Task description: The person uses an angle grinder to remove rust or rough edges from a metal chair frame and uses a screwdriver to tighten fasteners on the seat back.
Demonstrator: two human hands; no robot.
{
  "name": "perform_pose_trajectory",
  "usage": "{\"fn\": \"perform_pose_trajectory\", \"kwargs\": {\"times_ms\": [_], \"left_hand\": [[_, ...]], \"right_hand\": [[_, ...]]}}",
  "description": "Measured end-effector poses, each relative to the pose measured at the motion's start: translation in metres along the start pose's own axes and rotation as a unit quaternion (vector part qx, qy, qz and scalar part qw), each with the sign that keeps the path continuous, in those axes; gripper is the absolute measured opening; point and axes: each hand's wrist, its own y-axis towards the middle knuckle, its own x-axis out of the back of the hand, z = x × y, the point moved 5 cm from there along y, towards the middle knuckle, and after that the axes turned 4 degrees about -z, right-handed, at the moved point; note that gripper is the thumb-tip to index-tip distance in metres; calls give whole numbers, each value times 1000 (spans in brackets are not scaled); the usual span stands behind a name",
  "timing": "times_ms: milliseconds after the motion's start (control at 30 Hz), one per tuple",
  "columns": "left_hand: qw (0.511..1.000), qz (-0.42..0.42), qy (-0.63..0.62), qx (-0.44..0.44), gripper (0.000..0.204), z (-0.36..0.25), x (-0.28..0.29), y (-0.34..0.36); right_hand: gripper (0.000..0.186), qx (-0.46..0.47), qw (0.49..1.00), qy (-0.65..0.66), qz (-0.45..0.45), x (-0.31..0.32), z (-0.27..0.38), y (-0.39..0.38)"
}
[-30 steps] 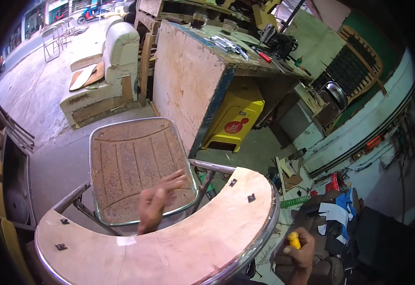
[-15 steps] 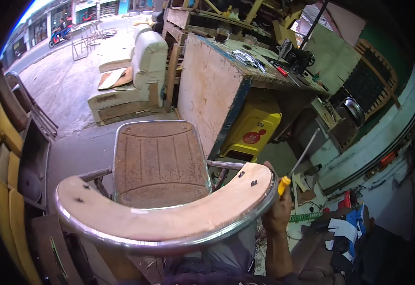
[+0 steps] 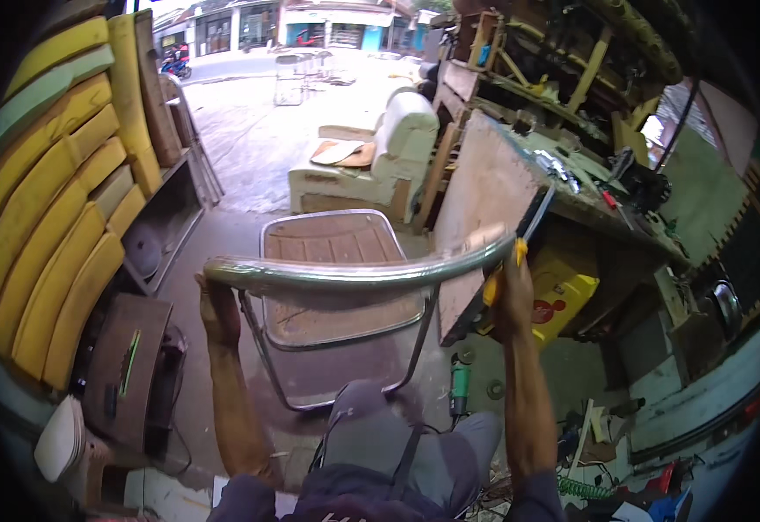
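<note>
A metal-framed chair stands in front of me, its curved chrome-edged backrest [image 3: 363,274] facing me nearly edge-on. Beyond and below it is the worn brown seat panel [image 3: 336,237]. My left hand [image 3: 220,315] is closed at the backrest's left end, fingers partly hidden under the rim. At the other end, my right hand [image 3: 512,300] is against the backrest and closed round a screwdriver with a yellow handle [image 3: 521,251]. The screwdriver's shaft points up and away. The backrest's wooden face is mostly out of sight.
Yellow foam pieces [image 3: 54,226] are stacked at the left, above a brown board [image 3: 126,365]. A pale armchair [image 3: 397,143] stands ahead. To the right are a workbench [image 3: 493,183] with tools and a yellow container [image 3: 571,291] under it. A green power tool [image 3: 460,383] lies on the floor by my leg.
The backrest has risen and tipped, so its chrome edge now faces me instead of its wooden face. My left hand has come into view at its left end. The view has swung left.
</note>
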Motion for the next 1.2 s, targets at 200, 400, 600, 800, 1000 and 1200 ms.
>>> {"fn": "perform_pose_trajectory", "kwargs": {"times_ms": [200, 400, 600, 800, 1000, 1200], "left_hand": [[974, 74, 199, -79, 47, -56, -58, -76], [977, 3, 206, -55, 35, -26, -122, -129], [926, 55, 353, -122, 25, -22, -183, -169], [901, 160, 336, -222, 39, -23, -229, -183], [901, 160, 338, -221, 38, -22, -233, -194], [912, 198, 304, -194, 36, -20, -230, -188]], "right_hand": [[45, -73, 983, -163, -52, 1, -10, -23], [18, -89, 975, -153, -138, 43, 9, -188], [26, -34, 957, -287, -30, 59, 32, -277], [32, 45, 892, -446, -56, 59, 77, -303], [33, 72, 824, -559, -53, 24, 111, -320], [30, 114, 789, -593, -114, -5, 105, -322]]}}
